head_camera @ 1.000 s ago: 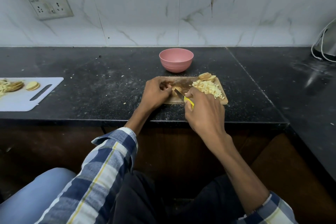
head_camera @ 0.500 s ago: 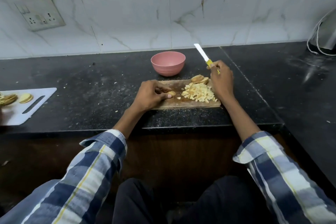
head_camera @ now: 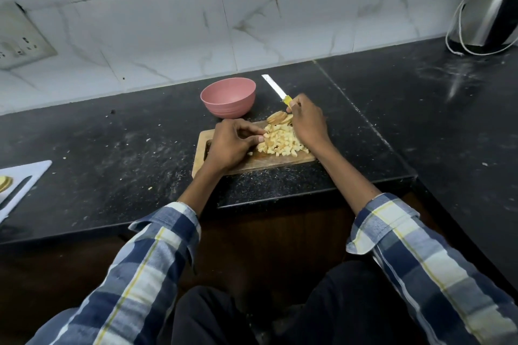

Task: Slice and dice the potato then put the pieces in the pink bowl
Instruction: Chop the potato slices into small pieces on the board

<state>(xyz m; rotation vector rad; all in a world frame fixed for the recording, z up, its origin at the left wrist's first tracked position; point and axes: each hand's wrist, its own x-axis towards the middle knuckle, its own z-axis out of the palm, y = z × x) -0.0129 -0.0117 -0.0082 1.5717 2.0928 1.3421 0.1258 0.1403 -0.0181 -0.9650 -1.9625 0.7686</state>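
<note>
On the speckled black stone surface (head_camera: 112, 154) a small rectangular wooden cutting board (head_camera: 260, 164) lies near the front edge, carrying a heap of pale yellow diced potato pieces (head_camera: 280, 141) and, at its far edge, a few round unsliced potato slices (head_camera: 277, 118). The left hand (head_camera: 229, 144) rests on the left part of the board with its fingers curled, fingertips touching the left side of the heap; whether it pinches a piece cannot be told. The right hand (head_camera: 307, 120) sits at the right of the heap, its fingers curled round the yellow handle of a knife with a narrow white blade (head_camera: 276, 88), which points away towards the wall, the blade over the surface beyond the board. The round pink bowl (head_camera: 228, 96) stands upright just behind the board, to the left of the blade; no pieces show inside it. At the far left lies a white plastic cutting board (head_camera: 25, 176) with more potato slices (head_camera: 4, 183), and a steel electric kettle (head_camera: 487, 8) stands at the far right
</note>
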